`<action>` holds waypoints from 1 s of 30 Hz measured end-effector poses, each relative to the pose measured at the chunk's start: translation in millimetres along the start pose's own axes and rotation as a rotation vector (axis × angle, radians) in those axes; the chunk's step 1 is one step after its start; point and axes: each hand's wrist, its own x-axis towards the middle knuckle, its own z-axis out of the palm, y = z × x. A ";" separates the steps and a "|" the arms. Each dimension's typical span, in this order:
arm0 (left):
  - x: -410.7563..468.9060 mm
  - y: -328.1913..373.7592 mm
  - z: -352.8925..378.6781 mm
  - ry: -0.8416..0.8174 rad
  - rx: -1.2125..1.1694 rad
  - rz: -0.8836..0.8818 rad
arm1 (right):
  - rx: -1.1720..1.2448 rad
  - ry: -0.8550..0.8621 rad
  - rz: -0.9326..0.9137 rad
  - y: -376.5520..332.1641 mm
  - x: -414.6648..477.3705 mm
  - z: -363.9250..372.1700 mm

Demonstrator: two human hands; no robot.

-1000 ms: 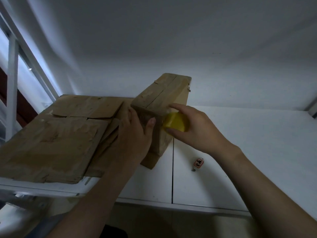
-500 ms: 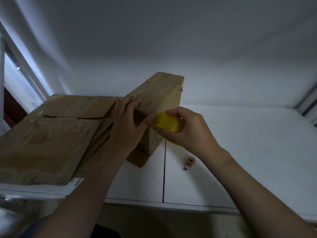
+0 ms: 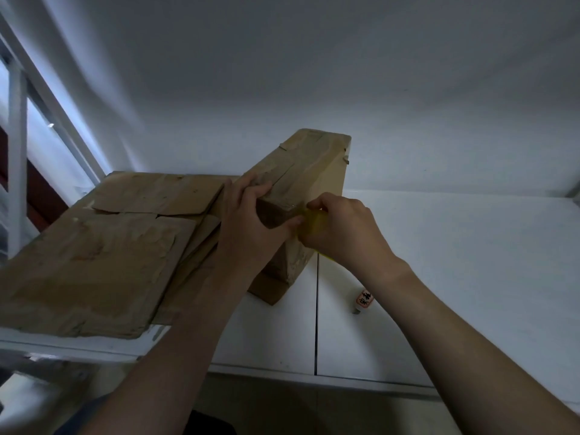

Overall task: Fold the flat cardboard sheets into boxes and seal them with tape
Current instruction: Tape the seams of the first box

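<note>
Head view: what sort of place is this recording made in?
Probably a plain indoor packing or work station, not a kitchen or shop floor. A white tabletop against a bare white wall, a stack of flat cardboard sheets, and both hands taping a folded cardboard box suggest it.

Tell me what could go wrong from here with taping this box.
The box stands tilted against the flat cardboard stack, braced only by the left hand; pulling the yellow tape roll with the right hand could slide or tip it. The tape may go on crooked over the near corner. The small tool lies under the right forearm and could get knocked.
</note>
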 end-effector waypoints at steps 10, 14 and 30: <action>10.7 -4.8 -6.3 0.101 -0.060 0.070 | 0.140 -0.131 -0.100 17.2 -10.3 -12.2; 15.5 -11.6 -13.7 0.039 -0.137 0.099 | 0.132 -0.177 -0.141 22.8 -17.5 -18.3; -0.5 -3.9 -7.6 -0.079 -0.101 0.099 | -0.238 -0.531 0.098 119.1 -48.2 10.8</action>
